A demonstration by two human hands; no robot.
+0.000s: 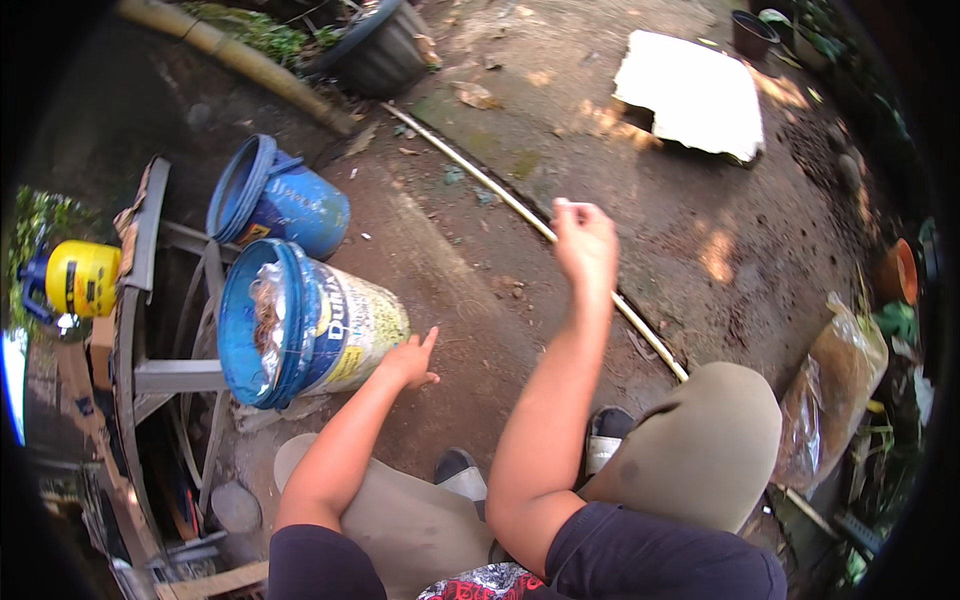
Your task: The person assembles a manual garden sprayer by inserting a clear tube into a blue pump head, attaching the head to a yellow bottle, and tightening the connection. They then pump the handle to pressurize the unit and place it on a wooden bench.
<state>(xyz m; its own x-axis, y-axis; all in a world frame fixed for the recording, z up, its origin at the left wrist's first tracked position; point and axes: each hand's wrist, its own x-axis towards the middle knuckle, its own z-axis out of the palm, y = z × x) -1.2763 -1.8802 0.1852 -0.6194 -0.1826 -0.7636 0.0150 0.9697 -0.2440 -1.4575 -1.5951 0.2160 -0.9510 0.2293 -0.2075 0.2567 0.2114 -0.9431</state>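
My left hand (410, 362) is open beside the lower part of a white and blue paint bucket (372, 325). Its index finger and thumb are stretched apart; whether it touches the bucket I cannot tell. Clear plastic and brown, dry-looking stuff show inside the bucket's blue rim. My right hand (588, 245) is raised over the ground, near a thin pale pipe. Its fingers are pinched together, with a small whitish bit at the tips, too small to name. Just behind the paint bucket is a blue bucket (312, 208) with a handle.
The pale pipe (475, 172) runs diagonally across the dirt. A white slab (690, 95) lies at the far right. To my right is a clear bag of brown material (835, 390). A grey metal frame (175, 376) and a yellow sprayer (85, 278) stand left, a dark pot (385, 55) far back.
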